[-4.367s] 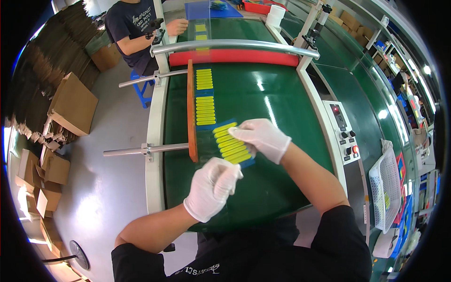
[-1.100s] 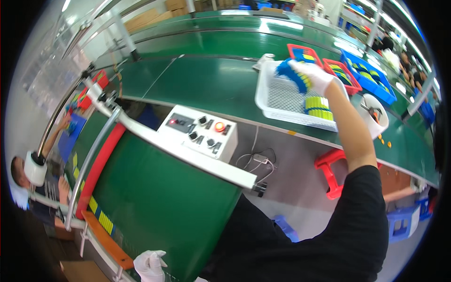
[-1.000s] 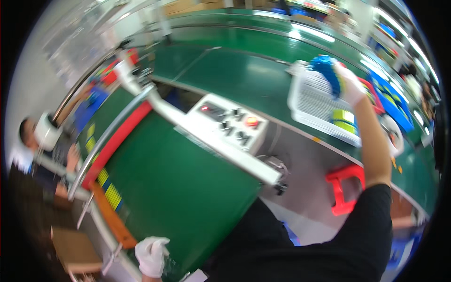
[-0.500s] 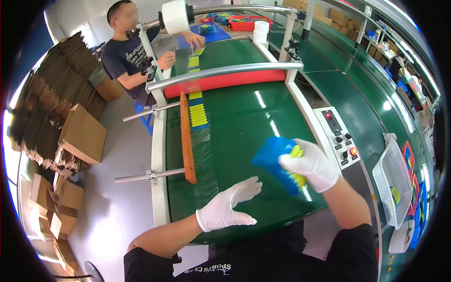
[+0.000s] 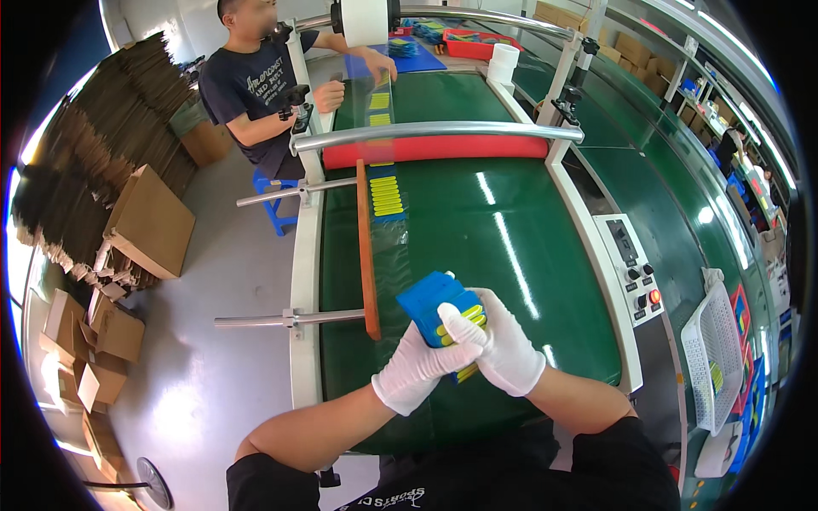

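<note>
Both my white-gloved hands meet around a stack of flat blue pieces with yellow strips (image 5: 433,295) above the near part of the green conveyor belt (image 5: 477,230). My left hand (image 5: 419,368) grips it from the left and below. Closed on its right side is my right hand (image 5: 509,347). The gloves cover part of the stack and its lower end. Farther up, a clear plastic film strip (image 5: 391,247) runs along an orange-brown guide bar (image 5: 367,255), with a blue piece bearing yellow strips (image 5: 387,198) on it.
A red roller (image 5: 443,150) under a metal bar (image 5: 443,134) crosses the belt. A co-worker's hand (image 5: 375,63) is at the film beyond it. A control panel (image 5: 630,268) and a white basket (image 5: 714,358) are at right. Cardboard boxes (image 5: 149,223) stand left.
My right hand has brought the stack leftward and my left hand, open before, has closed on it too. The view has shifted slightly, and the panel's upper red light no longer glows.
</note>
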`<state>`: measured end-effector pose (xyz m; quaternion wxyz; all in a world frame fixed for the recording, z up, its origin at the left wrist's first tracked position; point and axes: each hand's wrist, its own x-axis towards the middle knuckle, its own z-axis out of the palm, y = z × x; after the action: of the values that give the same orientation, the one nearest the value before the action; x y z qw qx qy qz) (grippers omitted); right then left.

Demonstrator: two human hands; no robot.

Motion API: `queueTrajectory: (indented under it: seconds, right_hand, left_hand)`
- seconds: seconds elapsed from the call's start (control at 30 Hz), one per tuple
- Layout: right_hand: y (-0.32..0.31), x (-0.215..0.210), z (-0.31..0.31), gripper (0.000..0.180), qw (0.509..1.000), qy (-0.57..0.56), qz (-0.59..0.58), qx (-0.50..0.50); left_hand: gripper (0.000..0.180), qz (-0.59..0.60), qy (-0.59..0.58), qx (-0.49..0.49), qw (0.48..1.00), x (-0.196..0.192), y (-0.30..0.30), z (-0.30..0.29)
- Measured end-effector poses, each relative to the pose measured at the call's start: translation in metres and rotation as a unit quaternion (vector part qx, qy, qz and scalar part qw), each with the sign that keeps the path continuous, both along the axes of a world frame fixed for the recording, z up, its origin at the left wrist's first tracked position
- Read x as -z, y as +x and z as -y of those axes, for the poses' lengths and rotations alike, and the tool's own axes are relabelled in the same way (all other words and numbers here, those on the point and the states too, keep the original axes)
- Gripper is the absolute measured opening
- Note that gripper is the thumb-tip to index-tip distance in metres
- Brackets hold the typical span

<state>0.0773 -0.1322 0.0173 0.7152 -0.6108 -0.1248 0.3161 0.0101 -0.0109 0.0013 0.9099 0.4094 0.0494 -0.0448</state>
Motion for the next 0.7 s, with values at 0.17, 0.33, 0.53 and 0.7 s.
queueTrajectory:
  seconds: [0.17,0.33,0.53,0.7]
  right_hand:
    - [0.003,0.006,0.006,0.058,0.991,-0.028,0.125,-0.039]
    - [0.015,0.015,0.015,0.042,0.851,-0.173,0.496,0.002]
    - [-0.004,0.018,0.005,0.045,0.826,-0.191,0.528,0.055]
    - [-0.003,0.024,0.01,0.046,0.984,-0.034,0.169,-0.037]
  left_hand:
    - [0.062,-0.042,-0.071,-0.007,0.997,0.001,0.0,-0.006]
    - [0.047,-0.071,-0.14,-0.002,0.988,0.014,0.005,-0.01]
    - [0.042,-0.104,-0.121,-0.027,0.987,0.022,0.009,-0.012]
    - [0.061,-0.009,-0.079,0.002,0.997,0.024,0.01,-0.014]
